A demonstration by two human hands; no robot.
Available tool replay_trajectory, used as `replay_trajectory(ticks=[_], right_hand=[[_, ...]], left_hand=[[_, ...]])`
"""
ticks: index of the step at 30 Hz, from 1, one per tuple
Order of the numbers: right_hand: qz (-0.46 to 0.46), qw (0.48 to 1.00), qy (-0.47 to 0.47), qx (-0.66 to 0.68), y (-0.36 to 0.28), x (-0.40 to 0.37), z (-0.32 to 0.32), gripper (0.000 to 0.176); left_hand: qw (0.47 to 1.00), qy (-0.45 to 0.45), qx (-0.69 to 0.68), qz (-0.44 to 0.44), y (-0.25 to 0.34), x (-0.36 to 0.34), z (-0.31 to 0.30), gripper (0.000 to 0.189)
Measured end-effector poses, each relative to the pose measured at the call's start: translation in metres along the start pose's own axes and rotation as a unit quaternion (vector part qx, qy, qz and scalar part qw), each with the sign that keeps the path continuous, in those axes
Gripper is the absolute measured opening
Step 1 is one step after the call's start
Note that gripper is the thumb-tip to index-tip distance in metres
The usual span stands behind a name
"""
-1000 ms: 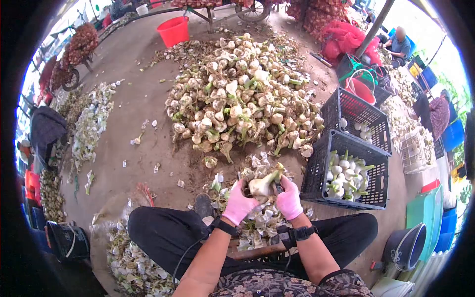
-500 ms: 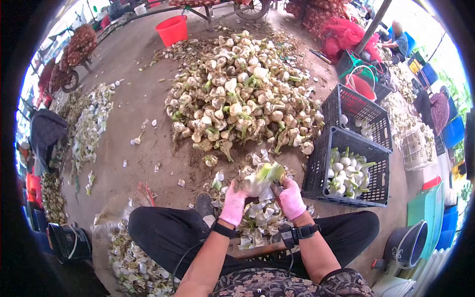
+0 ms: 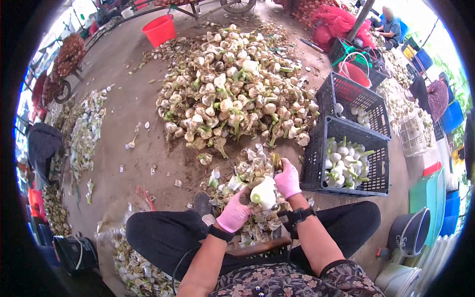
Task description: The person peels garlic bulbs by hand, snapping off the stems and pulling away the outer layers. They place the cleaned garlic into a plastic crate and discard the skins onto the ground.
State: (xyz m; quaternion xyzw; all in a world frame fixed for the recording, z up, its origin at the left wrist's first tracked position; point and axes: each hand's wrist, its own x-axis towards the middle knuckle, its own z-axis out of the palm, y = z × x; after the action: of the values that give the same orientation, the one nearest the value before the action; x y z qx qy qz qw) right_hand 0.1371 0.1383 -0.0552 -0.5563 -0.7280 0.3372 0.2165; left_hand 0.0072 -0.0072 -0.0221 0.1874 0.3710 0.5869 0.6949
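Observation:
A white bulb with a green cut stem [image 3: 263, 193] is held in my left hand [image 3: 235, 212], which wears a pink glove with dark fingertips. Just right of the bulb is my right hand [image 3: 288, 180], also gloved in pink, its fingers closed around a bit of brownish husk. Loose peeled skins [image 3: 257, 166] lie on the ground beneath and beyond both hands. Farther forward rises a big heap of unpeeled garlic bulbs [image 3: 237, 94]. Clean white bulbs with green stems [image 3: 346, 161] fill part of the near black crate [image 3: 356, 190] on the right.
Behind the near crate stands another black crate [image 3: 363, 101] with a few bulbs, beside a red bucket [image 3: 355, 74]. Another red bucket [image 3: 161, 32] is beyond the heap. A dark bucket [image 3: 409, 232] stands at the right. Two people sit at the far right.
My left hand has moved lower and the bulb now shows its white side, stem towards the left. My right hand has moved up and away from the bulb. The view has shifted slightly.

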Motion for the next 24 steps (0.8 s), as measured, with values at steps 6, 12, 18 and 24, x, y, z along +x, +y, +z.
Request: replay_trajectory(ticks=[6,12,18,24], right_hand=[[-0.119,0.98,-0.062,0.147,0.011,-0.006,-0.029,0.051],[-0.042,0.885,-0.286,0.365,-0.04,-0.03,-0.05,0.042],[-0.023,0.919,-0.184,0.349,-0.04,-0.039,-0.022,0.019],[-0.066,0.976,-0.14,0.153,-0.029,-0.024,-0.008,0.017]], left_hand=[[0.996,0.058,0.033,0.055,0.009,0.003,-0.009,0.075],[0.993,0.026,0.074,0.084,0.001,0.008,-0.017,0.058],[0.967,0.028,-0.254,0.007,-0.001,0.0,-0.015,0.051],[0.975,0.003,-0.215,-0.058,-0.002,-0.008,-0.022,0.041]])
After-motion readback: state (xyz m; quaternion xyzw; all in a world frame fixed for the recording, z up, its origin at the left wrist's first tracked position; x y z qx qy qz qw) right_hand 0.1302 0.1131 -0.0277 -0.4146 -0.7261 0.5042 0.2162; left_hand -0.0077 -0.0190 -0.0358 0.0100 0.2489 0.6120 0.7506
